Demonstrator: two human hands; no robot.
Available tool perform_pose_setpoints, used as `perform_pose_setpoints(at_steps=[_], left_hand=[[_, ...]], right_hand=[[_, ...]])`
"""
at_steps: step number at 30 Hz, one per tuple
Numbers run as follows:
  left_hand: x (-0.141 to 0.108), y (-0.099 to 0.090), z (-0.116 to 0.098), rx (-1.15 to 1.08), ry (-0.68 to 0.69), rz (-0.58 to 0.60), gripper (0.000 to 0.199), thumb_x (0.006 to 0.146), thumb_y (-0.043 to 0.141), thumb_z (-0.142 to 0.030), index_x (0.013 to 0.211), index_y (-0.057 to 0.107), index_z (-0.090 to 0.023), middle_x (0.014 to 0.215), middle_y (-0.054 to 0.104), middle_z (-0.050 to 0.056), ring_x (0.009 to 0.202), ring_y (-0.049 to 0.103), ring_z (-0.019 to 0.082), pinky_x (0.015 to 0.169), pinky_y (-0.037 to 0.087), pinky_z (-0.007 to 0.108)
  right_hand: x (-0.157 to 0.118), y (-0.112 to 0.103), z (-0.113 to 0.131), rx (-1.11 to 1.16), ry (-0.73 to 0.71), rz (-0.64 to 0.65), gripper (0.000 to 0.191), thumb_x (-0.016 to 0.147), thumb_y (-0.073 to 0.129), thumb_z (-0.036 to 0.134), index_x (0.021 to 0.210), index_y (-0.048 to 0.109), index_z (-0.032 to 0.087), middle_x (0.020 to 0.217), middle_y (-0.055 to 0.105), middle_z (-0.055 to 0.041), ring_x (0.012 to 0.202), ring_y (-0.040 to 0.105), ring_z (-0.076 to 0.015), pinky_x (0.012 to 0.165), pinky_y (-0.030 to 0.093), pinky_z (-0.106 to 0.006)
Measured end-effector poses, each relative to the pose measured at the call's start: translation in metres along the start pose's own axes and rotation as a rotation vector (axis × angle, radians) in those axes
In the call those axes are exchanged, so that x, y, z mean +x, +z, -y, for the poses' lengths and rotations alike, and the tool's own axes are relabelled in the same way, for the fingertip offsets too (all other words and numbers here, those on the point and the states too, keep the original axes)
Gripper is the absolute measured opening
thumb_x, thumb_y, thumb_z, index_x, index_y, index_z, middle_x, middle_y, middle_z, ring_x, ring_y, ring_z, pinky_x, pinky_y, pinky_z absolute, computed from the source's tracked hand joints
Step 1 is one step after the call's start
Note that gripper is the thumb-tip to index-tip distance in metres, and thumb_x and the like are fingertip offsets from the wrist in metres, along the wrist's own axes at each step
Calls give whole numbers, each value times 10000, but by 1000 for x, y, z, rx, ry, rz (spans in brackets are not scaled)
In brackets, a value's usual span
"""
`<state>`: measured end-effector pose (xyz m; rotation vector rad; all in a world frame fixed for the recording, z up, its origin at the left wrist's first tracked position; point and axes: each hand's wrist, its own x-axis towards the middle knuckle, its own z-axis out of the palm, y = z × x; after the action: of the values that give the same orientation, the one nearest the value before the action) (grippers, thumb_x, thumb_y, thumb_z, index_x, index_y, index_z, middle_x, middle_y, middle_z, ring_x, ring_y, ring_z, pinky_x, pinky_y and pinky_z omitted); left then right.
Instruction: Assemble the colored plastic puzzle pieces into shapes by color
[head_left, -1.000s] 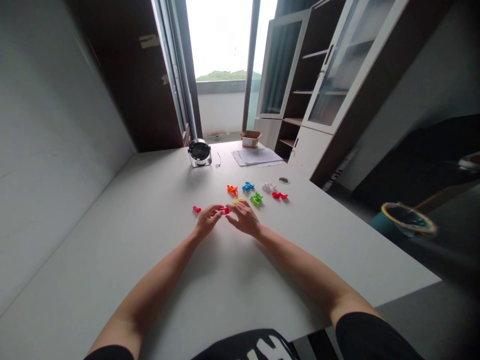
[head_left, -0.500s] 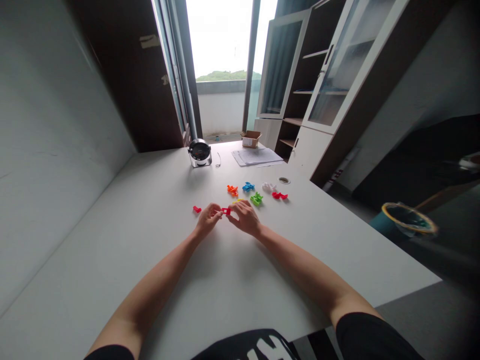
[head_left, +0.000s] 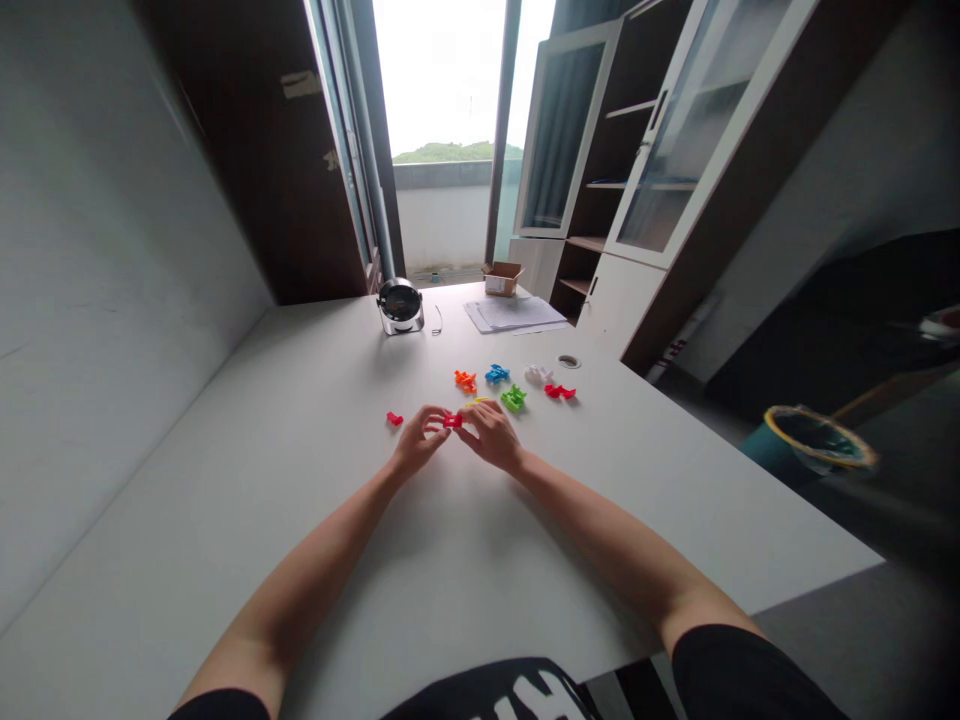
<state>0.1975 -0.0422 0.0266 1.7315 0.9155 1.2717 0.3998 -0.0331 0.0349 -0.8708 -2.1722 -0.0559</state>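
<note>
A small red plastic piece (head_left: 452, 421) is held between both hands above the white table (head_left: 300, 440). My left hand (head_left: 421, 437) pinches its left end with curved fingers. On its right side, my right hand (head_left: 490, 432) grips it between thumb and fingers. Partly hidden behind the right fingers lies a yellow piece (head_left: 475, 402). Another small red piece (head_left: 394, 419) rests left of my left hand. Beyond the right hand are piles of green pieces (head_left: 514, 398), blue pieces (head_left: 496, 373), orange pieces (head_left: 465, 381), white pieces (head_left: 538, 374) and red pieces (head_left: 559, 392).
A round black device on a silver stand (head_left: 400, 306) is at the back of the table. Papers (head_left: 517, 314) and an open cardboard box (head_left: 502, 279) stand to its right. A cable hole (head_left: 568, 361) is near the right edge; a bin (head_left: 817, 440) is on the floor.
The red piece in my hands has turned a little, and the left fingers have shifted on it. My right hand and the piles look unmoved.
</note>
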Motion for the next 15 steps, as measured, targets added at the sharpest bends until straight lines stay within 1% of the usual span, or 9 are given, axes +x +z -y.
perform_pose_setpoints(at_steps=[4,11,15], left_hand=[[0,-1,1,22,7,6,252,869,675,-324,1089,614,-215,1119,682,82,1037,667,199,872,535,339],[1,-2,7,46,-28,-14,242,868,679,-368,1060,638,-227,1066,699,56,921,688,181,834,541,325],[2,-2,11,0,-67,-47,289,855,696,-414,1052,629,-214,1042,698,58,876,693,176,810,548,320]], right_hand=[[0,1,-1,7,20,-10,169,1007,521,370,1056,587,222,915,672,-54,869,619,-212,944,410,-399],[-2,1,-2,20,43,-15,163,995,547,376,1051,594,230,931,687,-60,894,635,-224,938,416,-402],[-3,4,-5,18,30,-19,224,980,573,382,1149,587,235,952,695,-69,901,645,-238,928,428,-415]])
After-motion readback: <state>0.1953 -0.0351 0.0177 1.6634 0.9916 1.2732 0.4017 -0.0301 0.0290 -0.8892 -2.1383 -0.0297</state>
